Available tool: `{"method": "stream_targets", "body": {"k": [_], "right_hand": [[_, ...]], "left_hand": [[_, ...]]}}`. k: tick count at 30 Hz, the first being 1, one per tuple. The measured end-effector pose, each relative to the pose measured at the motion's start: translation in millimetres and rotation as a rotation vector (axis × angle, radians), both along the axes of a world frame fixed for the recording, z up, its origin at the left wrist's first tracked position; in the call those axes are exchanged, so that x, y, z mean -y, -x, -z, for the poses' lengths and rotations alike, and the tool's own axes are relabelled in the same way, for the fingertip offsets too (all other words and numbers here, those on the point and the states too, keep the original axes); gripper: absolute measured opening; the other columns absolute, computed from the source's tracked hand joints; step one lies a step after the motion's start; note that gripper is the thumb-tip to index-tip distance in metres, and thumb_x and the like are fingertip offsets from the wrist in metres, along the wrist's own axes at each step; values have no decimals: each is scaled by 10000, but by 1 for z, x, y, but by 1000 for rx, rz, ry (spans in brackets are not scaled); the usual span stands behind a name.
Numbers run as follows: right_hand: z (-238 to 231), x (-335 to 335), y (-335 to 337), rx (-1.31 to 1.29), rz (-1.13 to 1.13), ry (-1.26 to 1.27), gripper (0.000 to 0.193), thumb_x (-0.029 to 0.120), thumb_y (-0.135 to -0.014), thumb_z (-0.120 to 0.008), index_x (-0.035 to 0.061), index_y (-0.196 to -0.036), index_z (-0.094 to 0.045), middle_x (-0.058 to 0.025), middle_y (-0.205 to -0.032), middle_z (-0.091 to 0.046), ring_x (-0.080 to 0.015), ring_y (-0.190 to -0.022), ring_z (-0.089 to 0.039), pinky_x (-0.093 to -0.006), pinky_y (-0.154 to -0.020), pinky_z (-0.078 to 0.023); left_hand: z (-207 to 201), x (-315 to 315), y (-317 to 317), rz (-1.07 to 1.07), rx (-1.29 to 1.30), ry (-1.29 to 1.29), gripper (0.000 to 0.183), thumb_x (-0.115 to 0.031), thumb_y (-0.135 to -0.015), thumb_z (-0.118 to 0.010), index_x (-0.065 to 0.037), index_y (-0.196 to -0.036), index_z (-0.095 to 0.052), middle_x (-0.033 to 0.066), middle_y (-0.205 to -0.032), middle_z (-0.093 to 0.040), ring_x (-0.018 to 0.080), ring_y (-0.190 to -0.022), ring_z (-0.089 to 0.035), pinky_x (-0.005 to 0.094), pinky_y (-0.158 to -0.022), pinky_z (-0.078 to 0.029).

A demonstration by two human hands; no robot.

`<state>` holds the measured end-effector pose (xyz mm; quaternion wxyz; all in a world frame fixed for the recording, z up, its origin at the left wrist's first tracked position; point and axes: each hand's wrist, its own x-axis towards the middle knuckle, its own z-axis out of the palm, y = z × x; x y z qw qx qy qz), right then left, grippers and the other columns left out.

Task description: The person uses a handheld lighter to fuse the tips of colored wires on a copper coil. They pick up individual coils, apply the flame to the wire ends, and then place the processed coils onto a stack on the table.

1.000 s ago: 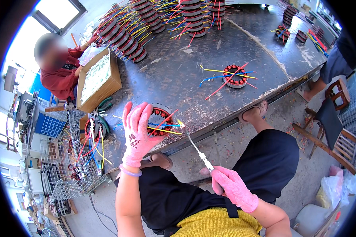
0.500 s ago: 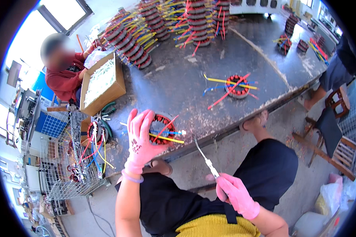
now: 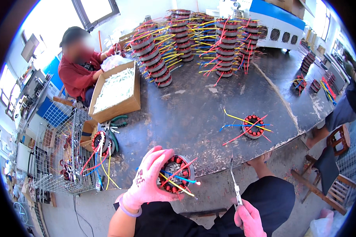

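My left hand (image 3: 152,177), in a pink glove, is closed around a ring-shaped motor stator (image 3: 190,170) at the table's front edge. Red windings line the ring. Red, yellow and blue leads cross it, and the blue lead's end (image 3: 197,183) shows a bright orange-white spot. My right hand (image 3: 249,219), also gloved in pink, grips a slim tool with a bent metal nozzle (image 3: 237,191), like a small torch. Its tip points up, well apart from the stator. Another stator (image 3: 253,132) with coloured leads lies farther right on the table.
Tall stacks of stators (image 3: 225,47) stand at the back. On the left are an open cardboard box (image 3: 124,103) of white pieces, green-handled pliers (image 3: 118,123), another stator (image 3: 99,140) and a wire basket (image 3: 63,170). A person in a red top (image 3: 77,77) sits beyond the box.
The view has tilted upward, so the table sits lower in the picture. The tool's tip has moved farther from the held stator. Both hands keep their holds.
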<state>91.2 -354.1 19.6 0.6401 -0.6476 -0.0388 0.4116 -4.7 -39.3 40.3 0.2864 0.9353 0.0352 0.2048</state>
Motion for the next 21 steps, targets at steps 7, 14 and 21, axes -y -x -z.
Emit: {"method": "stream_targets", "body": {"k": [7,14,21], "right_hand": [[5,-5,-6,-286,-176,-56,387,192,-1027,-516,-49,-1330,-516,26,-727,-490,-57,-645,-443,-209,-590,-341],[24,-6,1,-250,-214,-56,380,196,-1029,-512,-41,-1324,-541,44,-716,-482,-47,-630,-439,-208,-576,-348],[32,-9,6,-174,-250,-41,365,201,-1028,-507,-43,-1294,-559,45,-674,-481,-42,-597,-412,-210,-553,-325]], "left_hand": [[15,-26,-11,81,-275,-131,1003,-345,-497,-898,-36,-1365,-500,146,-1332,-559,340,-1286,-494,502,-1176,-279],[21,-24,-17,63,-349,-232,985,-276,-494,-885,-92,-1386,-513,123,-1388,-509,318,-1350,-424,509,-1210,-215],[32,-35,-17,131,-318,-157,960,-279,-475,-881,-186,-1372,-550,117,-1370,-488,358,-1377,-370,521,-1217,-196]]}}
